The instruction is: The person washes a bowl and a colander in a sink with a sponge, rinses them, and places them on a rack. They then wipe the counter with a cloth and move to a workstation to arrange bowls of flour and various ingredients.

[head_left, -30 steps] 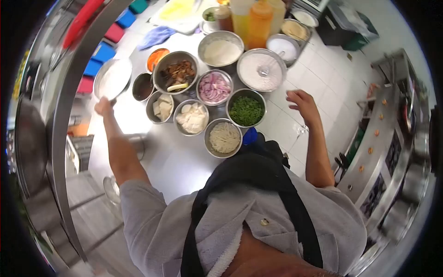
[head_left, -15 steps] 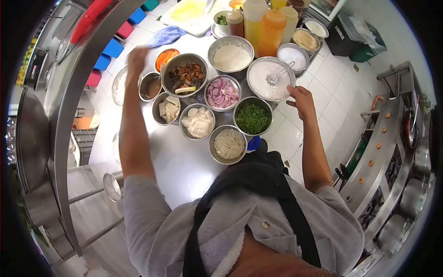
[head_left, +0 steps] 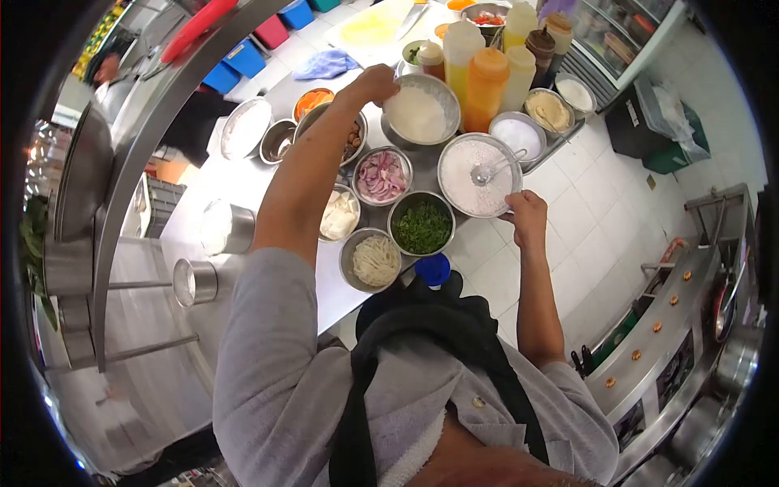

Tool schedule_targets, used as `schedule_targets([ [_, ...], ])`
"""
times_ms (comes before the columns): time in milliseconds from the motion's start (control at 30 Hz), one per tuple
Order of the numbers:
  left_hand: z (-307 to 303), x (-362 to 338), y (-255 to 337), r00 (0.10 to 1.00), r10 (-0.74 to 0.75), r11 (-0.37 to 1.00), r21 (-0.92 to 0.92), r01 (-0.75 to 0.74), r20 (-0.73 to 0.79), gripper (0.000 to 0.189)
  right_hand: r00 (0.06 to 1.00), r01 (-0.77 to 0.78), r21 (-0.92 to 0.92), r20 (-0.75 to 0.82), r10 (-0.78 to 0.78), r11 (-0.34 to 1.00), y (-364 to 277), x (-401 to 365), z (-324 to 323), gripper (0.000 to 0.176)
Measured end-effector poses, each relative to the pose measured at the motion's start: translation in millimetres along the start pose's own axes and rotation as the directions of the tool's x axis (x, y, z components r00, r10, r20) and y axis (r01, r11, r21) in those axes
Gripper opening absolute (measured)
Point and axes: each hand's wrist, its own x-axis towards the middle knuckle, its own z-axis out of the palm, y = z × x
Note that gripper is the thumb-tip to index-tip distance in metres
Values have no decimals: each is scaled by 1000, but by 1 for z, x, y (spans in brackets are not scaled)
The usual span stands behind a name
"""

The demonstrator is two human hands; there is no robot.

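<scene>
My left hand [head_left: 376, 84] grips the left rim of a metal bowl [head_left: 419, 114] with pale, cream-coloured contents. With its fingers pinched, my right hand [head_left: 527, 215] holds the lower right rim of a metal bowl of white powder [head_left: 471, 191]. A wire whisk [head_left: 484, 174] rests in that powder. Close by are bowls of sliced red onion [head_left: 381, 176], chopped green herbs [head_left: 422, 228], white strips [head_left: 376, 260] and white chunks [head_left: 338, 214]. My left forearm partly covers a bowl of brown pieces [head_left: 355, 140].
Squeeze bottles [head_left: 485, 89] stand behind the bowls, beside bowls of white [head_left: 517, 138] and yellowish [head_left: 550, 111] contents. A blue cloth [head_left: 324, 64] and a cutting board with a knife [head_left: 411, 20] lie farther back. Metal pots [head_left: 195, 282] sit at left; a stove [head_left: 649, 349] is at right.
My left hand has moved right and onto the rim of the cream-filled bowl. My right hand stays on the powder bowl, which sits slightly lower in view. The camera view has shifted.
</scene>
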Motion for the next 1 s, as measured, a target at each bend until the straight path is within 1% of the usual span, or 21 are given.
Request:
schedule_targets([
  [33, -3, -5, -1, 994, 42, 998, 44, -37, -100, 34, 1000, 20, -5, -3, -20, 1000, -2, 0, -3, 11],
  [67, -11, -9, -4, 992, -16, 999, -34, 12, -123, 34, 999, 41, -12, -4, -41, 999, -4, 1, -6, 11],
  [100, -22, -17, -2, 979, -51, 999, 1, 53, -199, 32, 998, 65, -18, -2, -65, 998, -7, -1, -7, 10],
  [167, -49, -45, 6, 950, -230, 937, -310, 158, -213, 30, 995, 90, -2, 36, -90, 996, -24, -10, -8, 10],
  [200, -52, -57, 2, 901, -262, 933, -329, 145, -346, 29, 992, 111, -9, 53, -110, 994, -32, -14, -10, 11],
  [233, -58, -72, 2, 881, -291, 911, -388, 137, -372, 31, 988, 134, -17, 73, -133, 991, -41, -20, -12, 11],
  [300, -74, -113, -8, 820, -378, 856, -499, 134, -429, 37, 973, 228, -125, 75, -220, 966, -67, -40, -8, 11],
  [367, -78, -162, -30, 750, -442, 859, -474, 195, -492, 37, 946, 301, -131, 170, -277, 945, -81, -52, -4, 11],
  [433, -76, -234, -47, 681, -362, 923, -346, 167, -637, 34, 927, 325, -103, 234, -295, 940, -99, -77, 22, 13],
  [467, -71, -272, -54, 660, -544, 745, -661, 95, -519, 29, 913, 324, -76, 287, -290, 943, -98, -84, 36, 12],
  [533, -60, -361, -64, 576, -674, 653, -737, 173, -462, 27, 878, 298, -4, 393, -273, 954, -91, -103, 61, 11],
  [567, -59, -406, -67, 543, -718, 612, -767, 192, -436, 27, 840, 325, -11, 462, -284, 946, -84, -114, 74, 11],
  [633, -26, -487, -101, 459, -766, 608, -739, 290, -450, 33, 764, 376, -20, 573, -297, 926, -59, -128, 111, 12],
  [667, -25, -533, -95, 403, -805, 581, -720, 380, -436, 34, 765, 351, -68, 596, -244, 934, -50, -147, 137, 10],
  [700, -10, -573, -104, 340, -813, 582, -660, 475, -472, 31, 764, 328, -117, 617, -191, 937, -40, -165, 162, 9],
  [733, 7, -612, -113, 275, -846, 532, -682, 503, -457, 29, 759, 149, -99, 649, -50, 984, -21, -175, 190, 8],
  [767, 24, -647, -120, 206, -875, 476, -703, 529, -438, 28, 689, 293, -150, 718, -99, 944, -4, -186, 209, 7],
  [833, 47, -708, -125, 113, -928, 337, -675, 657, -354, 19, 663, 117, -257, 739, 117, 959, 35, -204, 249, 8],
  [900, 90, -761, -152, 63, -953, 275, -753, 598, -298, 17, 632, 94, -307, 753, 182, 947, 75, -215, 278, 9],
  [933, 98, -776, -154, 44, -962, 246, -789, 564, -269, 17, 622, 68, -327, 753, 216, 943, 91, -225, 292, 10],
  [1000, 107, -790, -154, 9, -991, 119, -863, 492, -131, 22, 622, 44, -370, 737, 265, 928, 119, -236, 310, 10],
])
